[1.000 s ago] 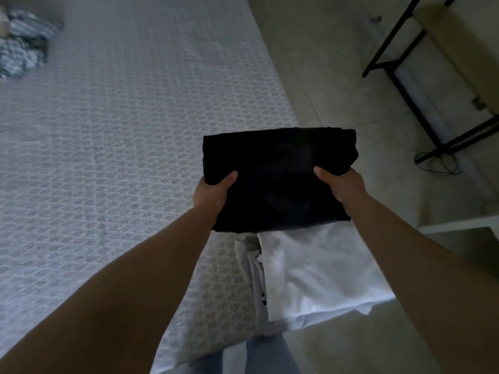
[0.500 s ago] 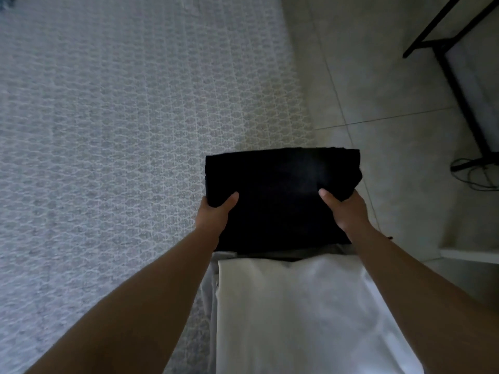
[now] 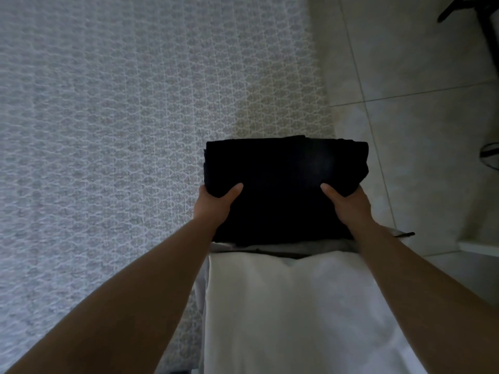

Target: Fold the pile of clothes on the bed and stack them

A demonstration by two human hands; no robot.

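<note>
1. A folded black garment [image 3: 283, 184] is held up by both hands near the right edge of the bed [image 3: 121, 130]; it is already folded into a thick, fairly square bundle with several layers showing along its far edge.
2. The left hand [image 3: 213, 203] is clamped on the garment's near left corner, thumb on top, fingers hidden beneath. The right hand [image 3: 348, 205] grips the near right corner in the same way. The hands are well apart, one on each side.
3. A folded white garment [image 3: 283, 306] lies just below and nearer than the black one, at the bed's edge. Darker and grey edges of cloth [image 3: 270, 249] are seen between the two, so a stack of more than one item is judged to be in place already.
4. Progress, as judged: folding of this piece is done and its placing is left. Whether it rests on anything yet cannot be told. No unfolded pile is in view, so the remaining work cannot be gauged.
5. The bed is covered by a pale textured spread with a repeating woven pattern.
6. A light tiled floor [image 3: 418, 76] lies to the right. A dark metal frame [image 3: 472, 12] is cut off at the top right corner. The light is dim.
</note>
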